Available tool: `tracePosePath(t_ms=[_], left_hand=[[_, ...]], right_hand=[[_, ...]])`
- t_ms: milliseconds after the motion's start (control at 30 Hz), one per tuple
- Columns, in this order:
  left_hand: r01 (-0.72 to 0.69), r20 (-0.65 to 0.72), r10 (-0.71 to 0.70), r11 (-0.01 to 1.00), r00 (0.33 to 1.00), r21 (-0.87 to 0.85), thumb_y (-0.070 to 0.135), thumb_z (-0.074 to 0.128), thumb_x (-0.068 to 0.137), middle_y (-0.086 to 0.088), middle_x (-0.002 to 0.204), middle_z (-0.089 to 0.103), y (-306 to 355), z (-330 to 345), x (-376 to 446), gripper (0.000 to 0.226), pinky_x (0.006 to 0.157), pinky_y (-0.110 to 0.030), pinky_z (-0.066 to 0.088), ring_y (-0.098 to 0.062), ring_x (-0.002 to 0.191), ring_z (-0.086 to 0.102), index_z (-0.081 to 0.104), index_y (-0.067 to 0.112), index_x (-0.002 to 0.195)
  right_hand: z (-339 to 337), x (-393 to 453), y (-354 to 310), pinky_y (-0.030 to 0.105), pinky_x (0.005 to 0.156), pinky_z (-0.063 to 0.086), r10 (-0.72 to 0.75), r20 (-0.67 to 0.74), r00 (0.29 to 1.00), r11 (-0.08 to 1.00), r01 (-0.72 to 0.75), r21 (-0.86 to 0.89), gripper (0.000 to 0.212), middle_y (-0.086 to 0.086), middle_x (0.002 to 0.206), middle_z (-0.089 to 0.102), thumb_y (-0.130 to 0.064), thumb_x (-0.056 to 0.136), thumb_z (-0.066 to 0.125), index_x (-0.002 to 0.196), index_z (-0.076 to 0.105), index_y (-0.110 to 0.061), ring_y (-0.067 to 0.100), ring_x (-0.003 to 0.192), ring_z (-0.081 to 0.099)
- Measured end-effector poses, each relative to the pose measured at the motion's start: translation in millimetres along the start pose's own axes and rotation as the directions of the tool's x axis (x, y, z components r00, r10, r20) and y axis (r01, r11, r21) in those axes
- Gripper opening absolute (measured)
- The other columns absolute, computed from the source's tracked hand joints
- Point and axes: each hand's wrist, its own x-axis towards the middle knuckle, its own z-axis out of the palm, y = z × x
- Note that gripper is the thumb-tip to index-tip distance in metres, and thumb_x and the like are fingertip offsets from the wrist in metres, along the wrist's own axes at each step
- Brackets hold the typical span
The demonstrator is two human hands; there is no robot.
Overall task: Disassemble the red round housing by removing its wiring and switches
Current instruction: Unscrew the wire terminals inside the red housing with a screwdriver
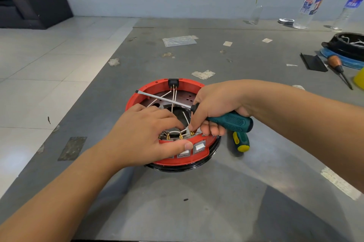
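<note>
While my left hand point(143, 135) steadies the red round housing point(199, 153) at 6 o'clock, thumb pressed on its near wall beside the switches point(199, 146), fingers curled inside; whether they pinch anything I cannot tell.

Item: right hand point(214, 109), at the 3 o'clock rim, gripping the green-handled screwdriver point(229, 121); its shaft runs across the opening toward 10 o'clock. Index fingertip touches the gold terminals point(192, 133), directly behind the switches. This hand is nearer.

Item: white wires point(174, 95), running from those terminals to the black socket point(173, 81) at 12; likely obstruction.

Item: second screwdriver point(241, 141), just beside the housing at 4.

Item: bottles point(308, 9), far, 1 o'clock.
</note>
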Motion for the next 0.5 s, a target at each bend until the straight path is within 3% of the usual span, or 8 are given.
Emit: tracePosePath(t_ms=[233, 500], left_hand=[[-0.039, 0.038, 0.040, 0.999, 0.998, -0.022, 0.087, 0.017, 0.084, 0.022, 0.110, 0.069, -1.8, 1.5, 2.5, 0.076, 0.090, -0.033, 0.039, -0.004, 0.107, 0.060, 0.069, 0.043, 0.120], [-0.074, 0.053, 0.077, 0.996, 0.996, -0.058, 0.090, 0.009, 0.086, 0.021, 0.095, 0.069, -4.8, 2.4, 2.6, 0.082, 0.086, -0.030, 0.036, -0.001, 0.099, 0.061, 0.069, 0.044, 0.117]], right_hand=[[0.7, 2.5, -7.0, 0.022, 0.044, 0.050, 0.007, 0.007, 1.000, 0.999, -0.006, -0.047, 0.023, 0.005, 0.054, 0.063, -0.009, 0.094, 0.069, 0.072, 0.066, -0.003, 0.012, 0.040, 0.057], [0.8, 1.5, -3.0, 0.022, 0.043, 0.048, -0.016, 0.005, 1.000, 0.999, 0.016, -0.031, 0.018, 0.002, 0.053, 0.059, -0.007, 0.094, 0.069, 0.077, 0.063, -0.004, 0.011, 0.039, 0.052]])
